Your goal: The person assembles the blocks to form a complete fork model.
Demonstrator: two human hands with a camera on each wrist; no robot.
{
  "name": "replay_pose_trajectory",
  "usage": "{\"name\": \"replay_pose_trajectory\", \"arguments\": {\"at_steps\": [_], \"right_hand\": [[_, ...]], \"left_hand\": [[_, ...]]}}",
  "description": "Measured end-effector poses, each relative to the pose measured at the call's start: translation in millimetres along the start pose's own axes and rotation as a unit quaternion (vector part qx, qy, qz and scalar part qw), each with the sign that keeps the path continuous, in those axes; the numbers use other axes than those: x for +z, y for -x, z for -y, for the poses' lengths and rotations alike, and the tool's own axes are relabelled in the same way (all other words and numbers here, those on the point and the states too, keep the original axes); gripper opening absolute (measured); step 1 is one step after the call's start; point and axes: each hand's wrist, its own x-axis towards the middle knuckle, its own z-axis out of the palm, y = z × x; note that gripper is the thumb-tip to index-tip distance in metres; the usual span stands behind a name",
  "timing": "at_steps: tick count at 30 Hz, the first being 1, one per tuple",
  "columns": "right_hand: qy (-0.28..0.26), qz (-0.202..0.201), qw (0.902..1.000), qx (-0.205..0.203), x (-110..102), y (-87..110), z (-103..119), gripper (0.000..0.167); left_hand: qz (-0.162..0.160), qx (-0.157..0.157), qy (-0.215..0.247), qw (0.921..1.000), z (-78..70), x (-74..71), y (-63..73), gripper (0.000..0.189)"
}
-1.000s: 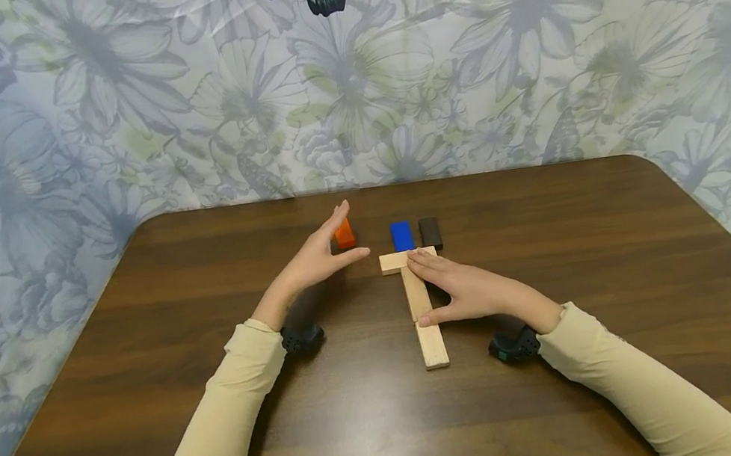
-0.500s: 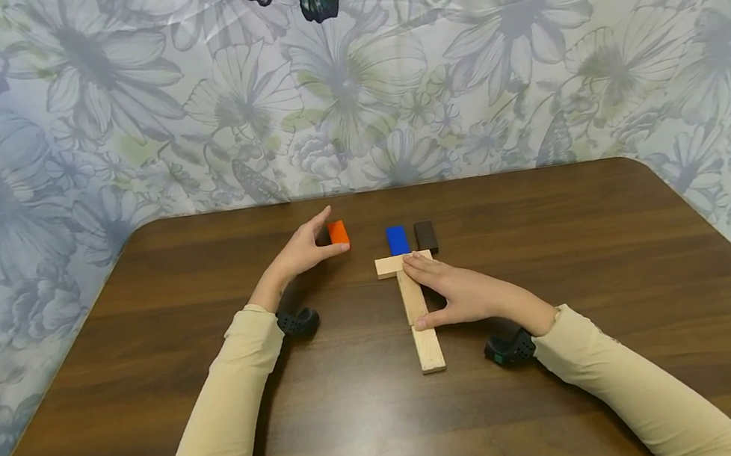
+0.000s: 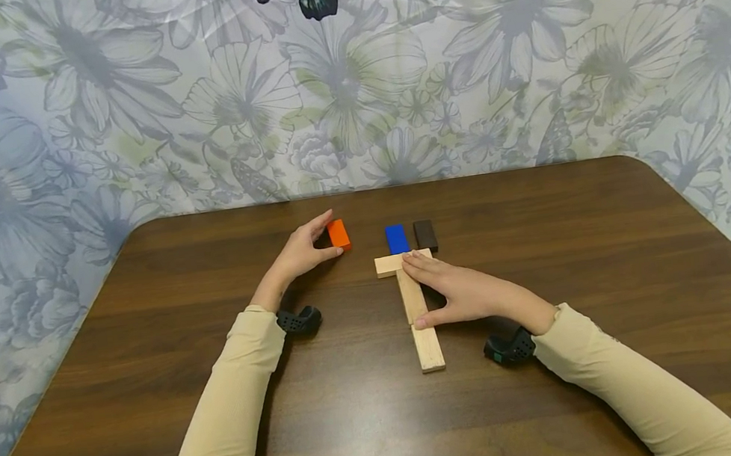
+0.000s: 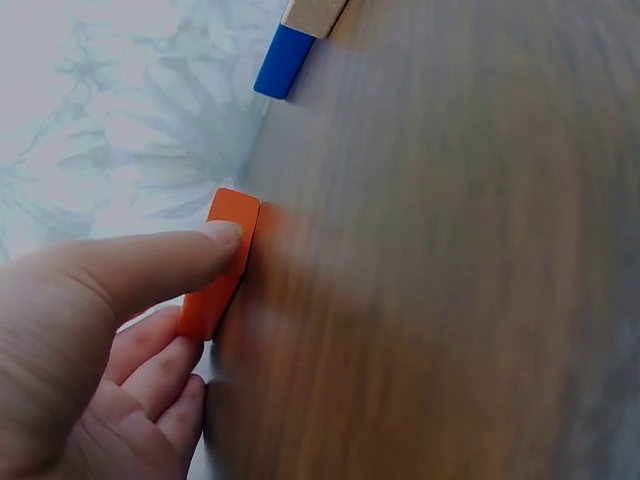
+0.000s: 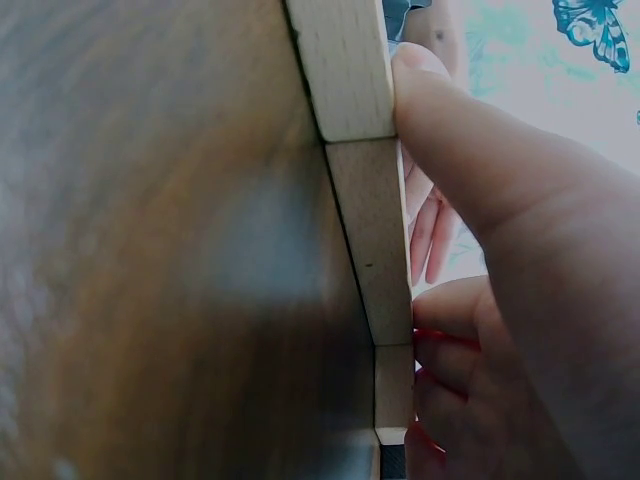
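Note:
My left hand [image 3: 301,253] pinches an orange block [image 3: 339,235] at the far left of the group. In the left wrist view the thumb lies on the orange block's face, with fingers behind it. My right hand [image 3: 461,292] rests on light wooden blocks, its fingers nearly straight. Two of these blocks, a nearer one [image 3: 429,349] and a farther one [image 3: 413,299], lie end to end. A crosswise wooden block [image 3: 388,266] sits at their far end under the fingertips. The right thumb touches near the joint of the two lengthwise blocks.
A blue block [image 3: 397,239] and a dark block [image 3: 426,236] lie just beyond the crosswise piece. The brown wooden table [image 3: 576,234] ends at a floral cloth [image 3: 349,87]. Black wrist cameras [image 3: 300,321] hang under both wrists.
My left hand has come down to the orange block, and its thumb and fingers have closed on the block. The right hand stays on the wooden blocks. The head view has shifted slightly.

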Motion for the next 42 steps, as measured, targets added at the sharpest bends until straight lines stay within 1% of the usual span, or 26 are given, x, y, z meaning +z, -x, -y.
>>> {"name": "replay_pose_trajectory", "arguments": {"at_steps": [3, 7, 12, 15, 20, 23, 25, 32, 37, 42], "right_hand": [[0.002, -0.002, 1.0000, -0.002, 0, 0.3, 0, 0.097], [0.007, -0.003, 1.0000, -0.002, 1, 0.5, -1, 0.097], [0.001, 0.000, 1.0000, 0.000, 1, 0.8, 0, 0.096], [-0.005, 0.003, 1.0000, 0.000, 1, 0.7, 1, 0.096], [-0.012, 0.003, 0.9999, 0.004, 0, 0.5, 0, 0.097], [-0.014, 0.002, 0.9999, 0.006, -1, 0.4, 0, 0.097], [-0.013, 0.004, 0.9999, 0.006, -1, 0.4, 1, 0.096], [-0.015, 0.005, 0.9998, 0.009, -1, 0.3, 2, 0.096], [-0.011, 0.004, 0.9999, 0.011, -1, -0.3, 1, 0.097], [-0.009, 0.001, 0.9999, 0.011, -1, 0.5, 0, 0.098]], "left_hand": [[-0.009, -0.005, -0.013, 0.9999, -0.4, 1.4, -0.5, 0.074], [-0.015, -0.010, -0.014, 0.9997, -1.3, 1.3, -0.2, 0.072], [-0.018, -0.012, 0.000, 0.9998, -1.9, 0.3, -0.3, 0.072], [-0.019, -0.007, 0.020, 0.9996, -3.3, 1.0, -1.0, 0.070], [-0.012, 0.013, 0.052, 0.9985, -11.3, 6.2, -5.5, 0.067], [-0.005, 0.023, 0.058, 0.9980, -16.3, 11.3, -9.5, 0.066], [0.001, 0.024, 0.062, 0.9978, -17.3, 14.9, -12.1, 0.066], [0.014, 0.033, 0.067, 0.9971, -18.3, 24.5, -16.0, 0.065], [0.020, 0.030, 0.068, 0.9970, -18.7, 28.2, -16.0, 0.065], [0.026, 0.043, 0.059, 0.9969, -18.7, 30.9, -15.5, 0.066]]}}
